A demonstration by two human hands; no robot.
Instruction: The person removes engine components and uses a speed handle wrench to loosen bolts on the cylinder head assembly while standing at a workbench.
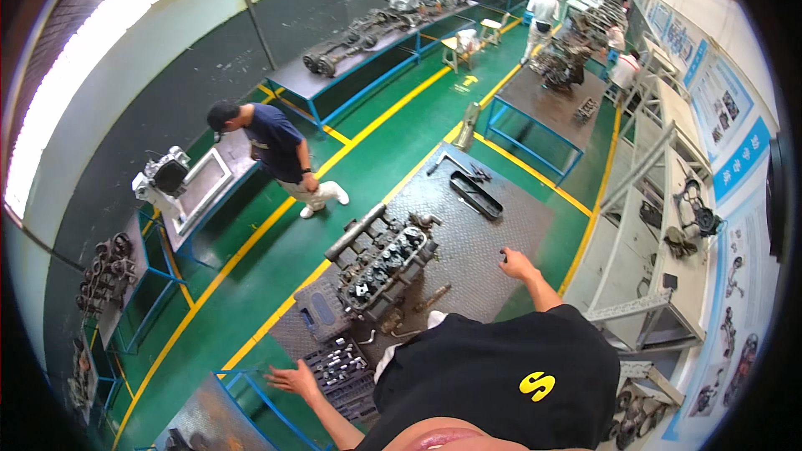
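Cylinder head [387, 266] on desk [469, 260]; left fingers [280, 379] spread, empty; right fingers [510, 266] can't tell. Careless left sweep could scatter nearby sockets [341, 361].

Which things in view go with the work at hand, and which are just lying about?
Likely with the work:
engine on the near table
socket set, by the left hand
perhaps the black tray, same table

Likely just lying about:
axle parts on the long bench
metal parts on the next table
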